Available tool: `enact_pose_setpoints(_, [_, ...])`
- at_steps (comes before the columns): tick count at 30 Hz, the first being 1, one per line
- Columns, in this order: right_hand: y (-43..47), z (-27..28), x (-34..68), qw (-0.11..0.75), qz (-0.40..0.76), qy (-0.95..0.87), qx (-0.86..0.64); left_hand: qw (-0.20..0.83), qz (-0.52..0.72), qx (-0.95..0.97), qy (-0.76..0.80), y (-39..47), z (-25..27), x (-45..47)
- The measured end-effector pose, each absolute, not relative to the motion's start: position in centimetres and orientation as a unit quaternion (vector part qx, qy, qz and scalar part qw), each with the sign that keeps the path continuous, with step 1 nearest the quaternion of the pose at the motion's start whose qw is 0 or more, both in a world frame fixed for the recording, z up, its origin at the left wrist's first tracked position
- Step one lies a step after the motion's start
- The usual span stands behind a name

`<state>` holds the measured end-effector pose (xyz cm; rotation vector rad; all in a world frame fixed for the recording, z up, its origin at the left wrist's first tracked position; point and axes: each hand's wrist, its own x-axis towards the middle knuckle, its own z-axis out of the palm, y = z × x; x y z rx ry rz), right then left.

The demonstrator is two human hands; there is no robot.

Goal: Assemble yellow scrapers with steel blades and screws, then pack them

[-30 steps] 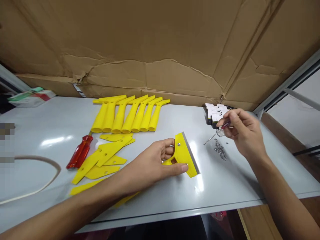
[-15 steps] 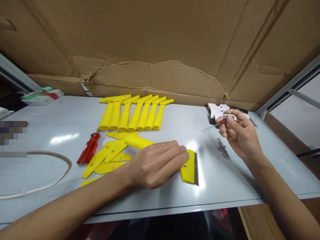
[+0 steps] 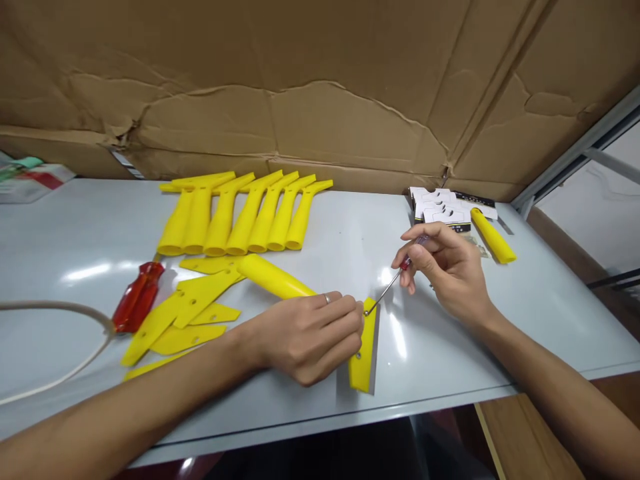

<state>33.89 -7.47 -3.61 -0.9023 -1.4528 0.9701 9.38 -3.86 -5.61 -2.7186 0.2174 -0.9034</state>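
The left hand [image 3: 310, 337] lies closed over a yellow plastic scraper [image 3: 364, 347] on the glossy pale-grey desk [image 3: 450, 360], fingers curled around the neck where the broad flat head meets the round tapered handle, which runs back and left across the desk. The head is a smooth wedge with a thin grey metal blade along its right edge, and it sits near the front edge of the desk. The right hand [image 3: 447, 273] pinches a slim screwdriver [image 3: 395, 283] between thumb and fingertips; its small red grip shows at the fingers and its thin bright steel shaft slants down to the left, with the tip touching the upper end of the scraper head. Behind, a row of matching yellow handles [image 3: 240, 213] lies side by side, hollow round ends towards the camera. Flat yellow plates [image 3: 185, 320], thin and angular, lie scattered to the left, beside a larger screwdriver with a translucent red handle [image 3: 137, 305]. A pale cord [image 3: 60, 373] curves across the left of the desk. At the far right lie white cards [image 3: 440, 205] and another yellow handle [image 3: 493, 235]. Creased brown cardboard [image 3: 320, 80] stands behind the desk.
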Motion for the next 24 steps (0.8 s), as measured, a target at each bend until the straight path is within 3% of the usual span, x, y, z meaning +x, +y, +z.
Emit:
enact_pose_setpoints(8, [-7.6,-4.0,34.0,0.553,0.392,-0.623,-0.39,0.142,-0.304,-0.939,0.078,-4.0,-5.5,9.5])
enact_pose_setpoints(16, [-8.1,-3.1,34.5,0.527,0.297,-0.709,-0.363,0.144,-0.292,-0.943,0.071,-4.0,-5.5,9.6])
enact_pose_setpoints(21, [-8.1,-2.8,34.2,0.566,0.321,-0.668,-0.36,0.144,-0.299,-0.941,0.065,-4.0,-5.7,9.7])
enact_pose_setpoints(24, [-8.0,-3.2,34.1,0.602,0.259,-0.659,-0.37,0.144,-0.298,-0.942,0.061,-4.0,-5.7,9.9])
